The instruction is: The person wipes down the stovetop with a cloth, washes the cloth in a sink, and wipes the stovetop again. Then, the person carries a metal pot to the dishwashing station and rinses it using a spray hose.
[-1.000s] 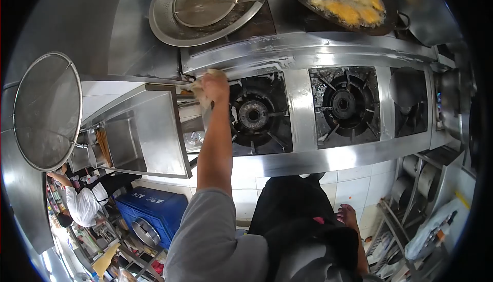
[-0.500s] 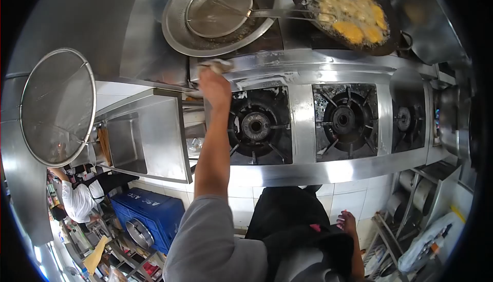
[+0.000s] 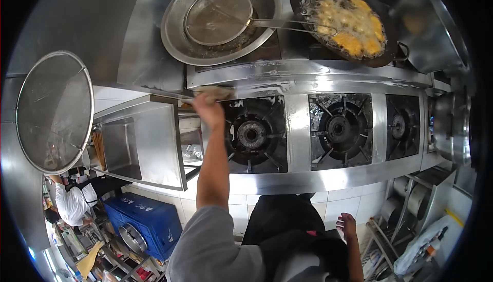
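Well, the left hand (image 3: pixel 208 110) grips a cloth (image 3: pixel 221 93) while the right hand (image 3: pixel 346 224) hangs half open.

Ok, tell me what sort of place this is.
Most likely a restaurant or other commercial kitchen: a row of heavy burners set in a steel counter, a wok of food frying in bubbling oil, and a large mesh strainer.
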A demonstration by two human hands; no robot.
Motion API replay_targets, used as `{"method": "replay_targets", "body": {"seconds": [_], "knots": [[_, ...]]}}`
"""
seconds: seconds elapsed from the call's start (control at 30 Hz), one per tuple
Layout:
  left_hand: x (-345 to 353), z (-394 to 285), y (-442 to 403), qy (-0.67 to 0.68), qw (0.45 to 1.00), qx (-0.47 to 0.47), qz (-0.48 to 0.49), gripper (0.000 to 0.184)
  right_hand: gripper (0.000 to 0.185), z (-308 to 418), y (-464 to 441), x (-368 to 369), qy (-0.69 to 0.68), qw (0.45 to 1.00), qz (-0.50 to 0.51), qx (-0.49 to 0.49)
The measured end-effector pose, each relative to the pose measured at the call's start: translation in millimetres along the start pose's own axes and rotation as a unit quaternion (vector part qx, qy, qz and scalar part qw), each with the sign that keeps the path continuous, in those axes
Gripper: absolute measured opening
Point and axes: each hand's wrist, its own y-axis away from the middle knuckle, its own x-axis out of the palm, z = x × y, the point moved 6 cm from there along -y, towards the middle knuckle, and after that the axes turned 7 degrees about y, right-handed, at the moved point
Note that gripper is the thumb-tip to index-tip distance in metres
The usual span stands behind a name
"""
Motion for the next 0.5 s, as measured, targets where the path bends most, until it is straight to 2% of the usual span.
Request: {"method": "replay_targets", "body": {"seconds": [0.03, 0.07, 0.1, 0.13, 0.2, 0.23, 0.27, 0.33, 0.37, 0.4, 0.47, 0.5], "knots": [[-6, -38, -3, -0.212, 0.973, 0.082, -0.044, 0.018, 0.031, 0, -1, -2, 0.003, 1.000, 0.007, -0.019], [-2, -70, 3, -0.417, 0.891, 0.157, -0.085, 0.022, 0.034, -5, 4, -5, 0.007, 0.999, 0.014, -0.032], [15, -82, 7, -0.466, 0.862, 0.192, -0.049, 0.019, 0.034, -13, 9, -9, 0.009, 1.000, 0.013, -0.025], [14, -67, 8, -0.468, 0.862, 0.191, -0.050, 0.019, 0.034, -18, 5, -8, 0.014, 0.999, 0.027, -0.014], [21, -18, 11, -0.630, 0.750, 0.200, -0.003, 0.019, 0.034, -25, -1, -4, 0.014, 0.999, 0.039, -0.005], [17, -15, 7, -0.615, 0.771, 0.150, 0.070, 0.024, 0.033, -33, 0, -7, 0.001, 0.999, 0.031, 0.010], [12, -22, 6, -0.613, 0.772, 0.152, 0.071, 0.024, 0.031, -39, -1, -9, -0.015, 0.999, 0.025, 0.023], [20, -72, 8, -0.557, 0.798, 0.218, 0.072, 0.027, 0.028, -45, -2, -7, -0.032, 0.999, 0.013, 0.033], [-6, -46, -3, -0.587, 0.763, 0.268, 0.035, 0.026, 0.025, -49, -2, -6, -0.039, 0.999, 0.021, 0.026], [-3, -47, 4, -0.589, 0.763, 0.265, 0.040, 0.026, 0.023, -55, 3, -8, -0.043, 0.998, 0.028, 0.022], [11, -47, 10, -0.724, 0.673, 0.133, 0.069, 0.024, 0.023, -70, -2, -7, -0.040, 0.998, 0.037, 0.029], [27, -51, 12, -0.723, 0.673, 0.137, 0.072, 0.024, 0.024, -77, -9, -5, -0.039, 0.998, 0.045, 0.028]]}}
